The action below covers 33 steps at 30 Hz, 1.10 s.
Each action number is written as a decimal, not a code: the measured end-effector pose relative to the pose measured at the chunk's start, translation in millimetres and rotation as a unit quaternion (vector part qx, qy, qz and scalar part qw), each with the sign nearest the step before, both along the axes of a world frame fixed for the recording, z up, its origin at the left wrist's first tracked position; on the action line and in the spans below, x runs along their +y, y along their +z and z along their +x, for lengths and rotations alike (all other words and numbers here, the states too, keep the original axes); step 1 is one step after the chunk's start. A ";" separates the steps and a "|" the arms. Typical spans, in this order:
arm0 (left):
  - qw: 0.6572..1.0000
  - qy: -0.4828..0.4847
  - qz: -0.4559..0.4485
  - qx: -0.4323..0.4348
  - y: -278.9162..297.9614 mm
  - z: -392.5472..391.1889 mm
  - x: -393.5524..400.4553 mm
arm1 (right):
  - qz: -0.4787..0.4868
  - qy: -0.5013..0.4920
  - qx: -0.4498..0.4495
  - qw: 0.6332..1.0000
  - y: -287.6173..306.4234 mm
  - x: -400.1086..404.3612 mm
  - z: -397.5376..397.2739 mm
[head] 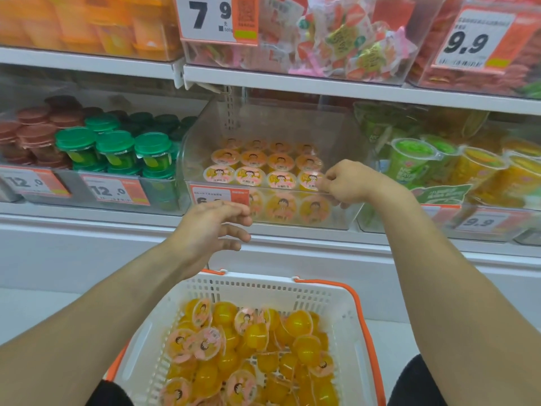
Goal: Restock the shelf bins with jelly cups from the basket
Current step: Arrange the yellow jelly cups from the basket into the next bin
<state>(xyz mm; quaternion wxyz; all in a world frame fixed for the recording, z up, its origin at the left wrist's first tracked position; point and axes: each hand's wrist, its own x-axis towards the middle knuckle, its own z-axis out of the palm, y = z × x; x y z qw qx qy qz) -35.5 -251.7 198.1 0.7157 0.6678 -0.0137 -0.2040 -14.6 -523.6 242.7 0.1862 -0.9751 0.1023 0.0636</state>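
A clear shelf bin (345, 136) on the middle shelf holds rows of orange jelly cups (279, 162) with pink cartoon lids. Below it, a white basket (257, 287) with orange handles is full of loose jelly cups (257, 335) of the same kind. My left hand (210, 227) hovers in front of the bin's price tag (219, 194), fingers apart and holding nothing. My right hand (348, 183) is at the bin's front right rim, fingers curled by the front-right cup (308, 180). Whether it pinches the rim or that cup's lid edge is unclear.
Left of the clear bin stands a bin of green-lidded cups (117, 148) and dark red cups (32, 124). To the right are green and yellow cups (415, 159). The upper shelf (292, 83) with candy bins overhangs the clear bin closely.
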 end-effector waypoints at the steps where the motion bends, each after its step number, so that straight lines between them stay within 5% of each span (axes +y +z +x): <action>1: 1.000 -0.002 0.000 0.001 -0.8 0.1 -0.1 | 0.003 -0.003 -0.001 1.000 0.3 -0.7 -1.6; 4: 1.000 -0.013 0.012 0.001 -4.5 0.7 -0.2 | -0.009 0.009 -0.068 0.998 0.1 -0.6 -8.0; 7: 0.998 -0.027 0.053 -0.009 -11.2 1.7 -0.7 | 0.014 0.036 -0.245 0.969 0.2 7.2 -19.2; 11: 0.971 -0.097 0.215 -0.039 -44.0 2.6 -5.3 | 0.062 0.103 -0.381 0.917 -15.5 37.3 -43.5; 14: 0.885 -0.238 0.399 -0.030 -91.3 -1.5 -11.3 | 0.049 0.205 -0.268 0.940 -57.7 68.4 -63.4; 17: 0.756 -0.319 0.567 -0.071 -150.4 -18.7 -12.0 | -0.021 0.296 -0.026 0.955 -120.2 89.5 -81.3; 19: 0.719 -0.319 0.612 -0.074 -193.9 -34.9 -5.6 | -0.086 0.315 0.127 0.937 -166.2 93.4 -96.8; 23: 0.678 -0.338 0.651 -0.046 -270.2 -72.8 13.3 | -0.139 0.278 0.313 0.897 -227.3 78.3 -112.2; 28: 0.668 -0.327 0.663 -0.089 -307.9 -99.0 21.0 | -0.017 0.082 0.263 0.961 -270.0 59.2 -106.6; 31: 0.657 -0.358 0.655 -0.105 -313.4 -101.4 22.7 | 0.008 0.042 0.285 0.958 -293.6 71.5 -104.1; 33: 0.685 -0.346 0.632 -0.106 -316.4 -104.4 24.1 | 0.041 0.030 0.298 0.953 -302.3 92.0 -98.8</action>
